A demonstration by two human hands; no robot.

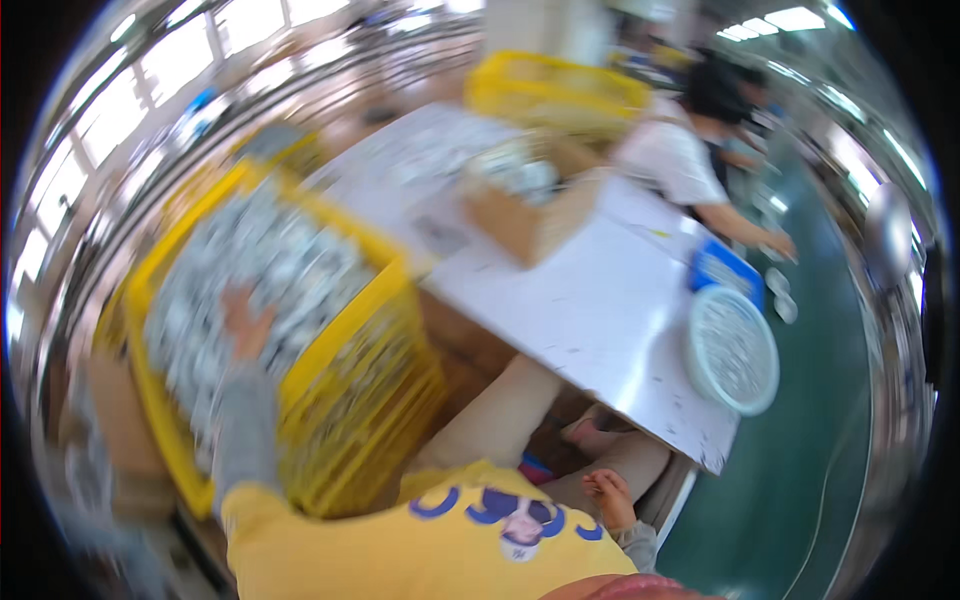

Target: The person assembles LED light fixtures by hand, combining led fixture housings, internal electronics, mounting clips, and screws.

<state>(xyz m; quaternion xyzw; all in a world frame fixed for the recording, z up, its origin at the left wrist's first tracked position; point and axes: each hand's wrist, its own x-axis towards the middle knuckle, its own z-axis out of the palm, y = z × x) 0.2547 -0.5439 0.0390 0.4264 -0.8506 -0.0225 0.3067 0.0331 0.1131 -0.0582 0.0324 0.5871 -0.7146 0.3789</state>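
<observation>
My left hand (pixel 246 322) reaches into a big yellow plastic crate (pixel 345 318) on the left. It rests on or just above a heap of small whitish-grey parts (pixel 290 250), thumb and fingers apart. Motion blur hides the parts' exact kind, and no part shows in the hand. Over my lap, beyond the table's near corner, my right hand (pixel 610 497) is held with its fingers curled in. Whether something small lies inside those fingers is hidden.
A white table (pixel 560 310) bears an open cardboard box (pixel 510 215) of parts. At its right edge stand a round pale basin (pixel 732 350) of parts and a blue tray (pixel 725 268). Beyond runs a green conveyor belt (pixel 815 400); a co-worker (pixel 670 150) reaches over it. Another yellow crate (pixel 555 85) stands behind.
</observation>
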